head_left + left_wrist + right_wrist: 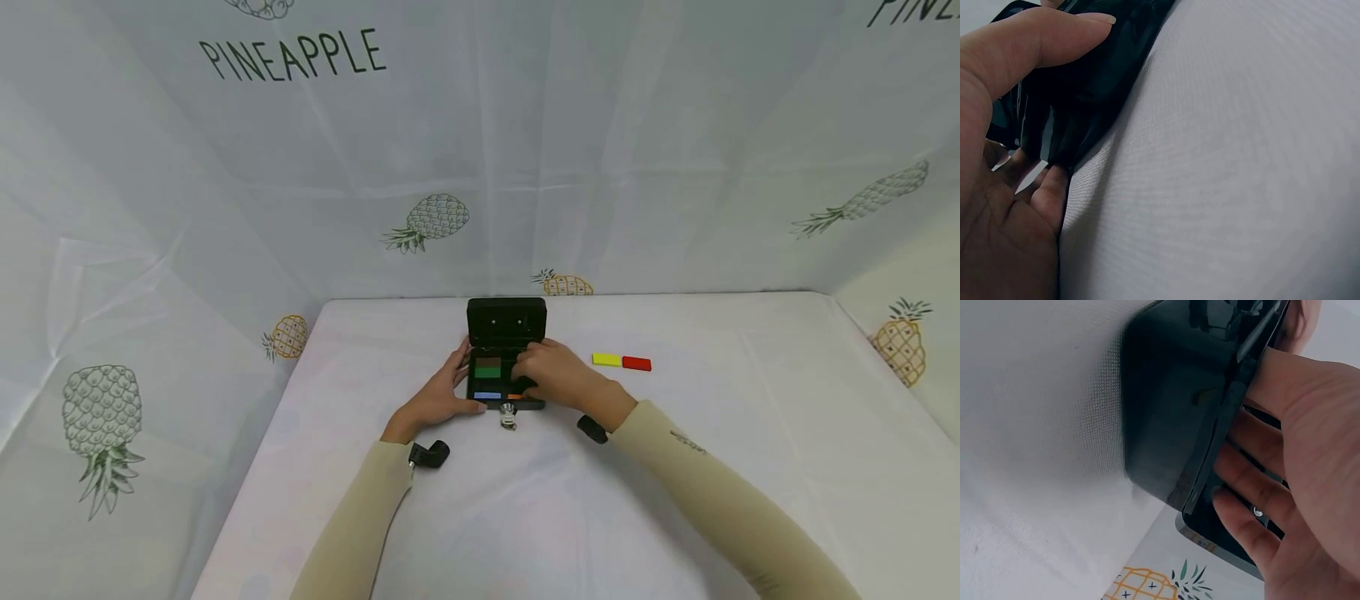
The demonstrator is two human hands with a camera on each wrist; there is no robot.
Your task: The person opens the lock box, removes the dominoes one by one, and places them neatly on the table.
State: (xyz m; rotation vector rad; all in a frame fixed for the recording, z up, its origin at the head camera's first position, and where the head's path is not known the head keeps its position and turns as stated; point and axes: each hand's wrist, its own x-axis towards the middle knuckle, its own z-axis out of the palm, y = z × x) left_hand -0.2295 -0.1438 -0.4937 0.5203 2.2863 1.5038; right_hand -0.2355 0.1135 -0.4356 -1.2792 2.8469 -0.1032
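A black cash box [506, 406] stands on the table with its lid [507, 321] raised at the back. My left hand [438, 398] grips its left side, thumb at the front corner and fingers along the side wall. Inside lie a brown block [488, 362], a green block [487, 373] and a blue block [487, 396]. My right hand [557, 373] reaches in over the right side, its fingers bent down into the box. An orange block [514, 397] shows beside the right thumb; the right fingertips are partly hidden, and I cannot tell whether they pinch it.
Keys [507, 415] hang at the front of the box. To the right, a yellow block [606, 360] and a red block [637, 364] lie end to end on the white-covered table [750, 467]. A pineapple-print curtain [600, 167] rises behind the table's far edge.
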